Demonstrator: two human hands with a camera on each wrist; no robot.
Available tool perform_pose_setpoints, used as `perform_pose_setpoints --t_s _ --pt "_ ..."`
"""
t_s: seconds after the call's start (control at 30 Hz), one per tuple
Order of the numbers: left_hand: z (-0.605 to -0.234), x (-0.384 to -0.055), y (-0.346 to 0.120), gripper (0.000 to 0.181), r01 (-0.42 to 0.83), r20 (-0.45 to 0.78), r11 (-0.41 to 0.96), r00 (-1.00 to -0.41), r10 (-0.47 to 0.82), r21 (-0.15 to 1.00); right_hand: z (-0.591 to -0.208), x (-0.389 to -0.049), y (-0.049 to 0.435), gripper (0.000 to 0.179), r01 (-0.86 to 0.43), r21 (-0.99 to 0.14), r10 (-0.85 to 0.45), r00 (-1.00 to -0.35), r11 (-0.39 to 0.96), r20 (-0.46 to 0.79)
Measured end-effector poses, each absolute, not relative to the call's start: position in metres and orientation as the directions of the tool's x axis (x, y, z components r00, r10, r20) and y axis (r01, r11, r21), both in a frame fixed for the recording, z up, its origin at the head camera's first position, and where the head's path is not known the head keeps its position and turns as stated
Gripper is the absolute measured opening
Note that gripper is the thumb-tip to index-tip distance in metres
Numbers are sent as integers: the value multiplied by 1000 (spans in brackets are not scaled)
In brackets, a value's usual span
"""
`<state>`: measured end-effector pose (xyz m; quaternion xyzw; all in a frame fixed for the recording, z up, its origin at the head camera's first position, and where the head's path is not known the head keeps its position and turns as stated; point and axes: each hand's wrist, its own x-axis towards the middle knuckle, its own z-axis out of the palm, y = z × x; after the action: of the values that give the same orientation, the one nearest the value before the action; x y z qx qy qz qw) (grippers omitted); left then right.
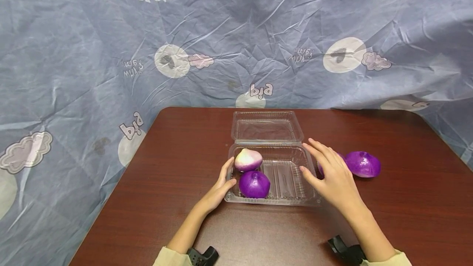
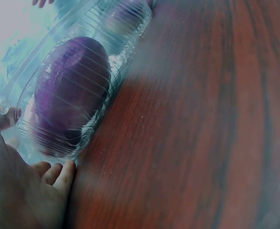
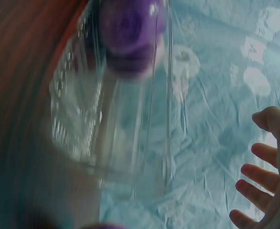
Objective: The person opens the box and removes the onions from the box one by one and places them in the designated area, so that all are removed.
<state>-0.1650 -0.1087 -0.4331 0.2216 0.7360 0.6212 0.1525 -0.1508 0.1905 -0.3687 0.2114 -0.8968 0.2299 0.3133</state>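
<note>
A clear plastic clamshell container (image 1: 282, 175) lies on the table with its lid (image 1: 264, 128) folded back. In its left half are two onions: a pale one with a purple base (image 1: 248, 160) behind and a purple one (image 1: 254, 184) in front. My left hand (image 1: 216, 190) holds the container's left side, thumb over the rim and fingers against the outer wall, as the left wrist view shows. At the container's right edge my right hand (image 1: 334, 177) hovers with fingers spread, holding nothing. Behind it a purple onion (image 1: 320, 169) is mostly hidden.
Another purple onion (image 1: 363, 164) lies on the table, right of my right hand. The brown wooden table (image 1: 177, 155) ends at the back against a hanging grey-blue printed sheet (image 1: 221, 44).
</note>
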Motion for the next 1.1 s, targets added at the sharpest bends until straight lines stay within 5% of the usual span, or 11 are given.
perform_pose_setpoints --t_s 0.37,0.73,1.1 --pt "-434 -166 -109 62 136 49 133 -856 514 982 -379 -155 148 48 -662 -166 -405 -616 731 676" --pt "-434 -166 -109 62 154 63 140 -859 508 978 -398 -158 114 53 -712 -125 -547 -628 691 553" --pt "-459 -175 -109 61 188 116 102 -867 485 977 -409 -160 102 41 -631 -243 -543 -766 737 344"
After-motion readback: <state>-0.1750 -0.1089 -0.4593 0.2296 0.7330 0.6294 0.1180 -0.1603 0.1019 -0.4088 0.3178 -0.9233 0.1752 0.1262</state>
